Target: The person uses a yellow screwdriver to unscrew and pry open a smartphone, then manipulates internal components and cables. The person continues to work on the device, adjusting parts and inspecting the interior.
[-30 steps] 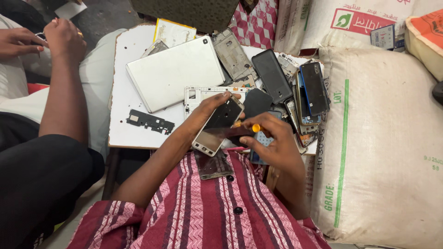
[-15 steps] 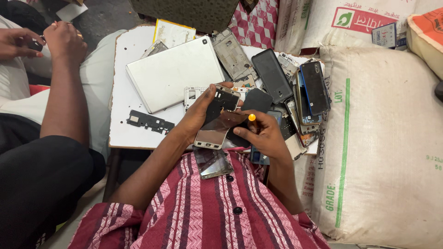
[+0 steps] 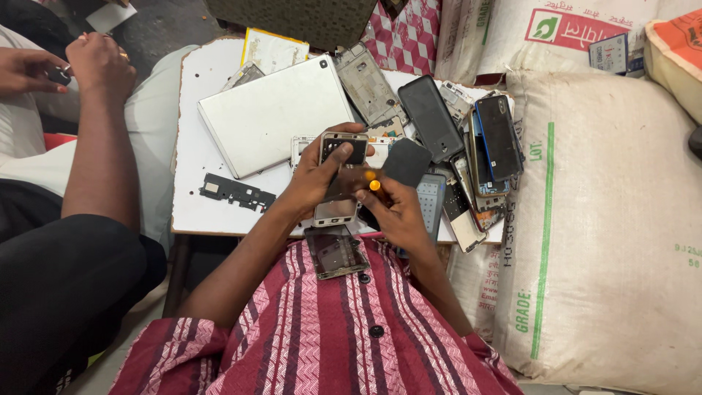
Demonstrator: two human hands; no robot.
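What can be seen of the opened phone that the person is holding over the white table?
The opened phone is a slim rectangular body with a silvery metal-looking frame, its back cover off. Dark inner parts show at the top end and a pale metallic panel at the lower end. It is tilted, held above the table edge. The left hand grips its side; the right hand meets its middle with a small orange-tipped tool.

both hands have lifted the opened phone (image 3: 338,179) higher, nearer the silver tablet (image 3: 274,113).
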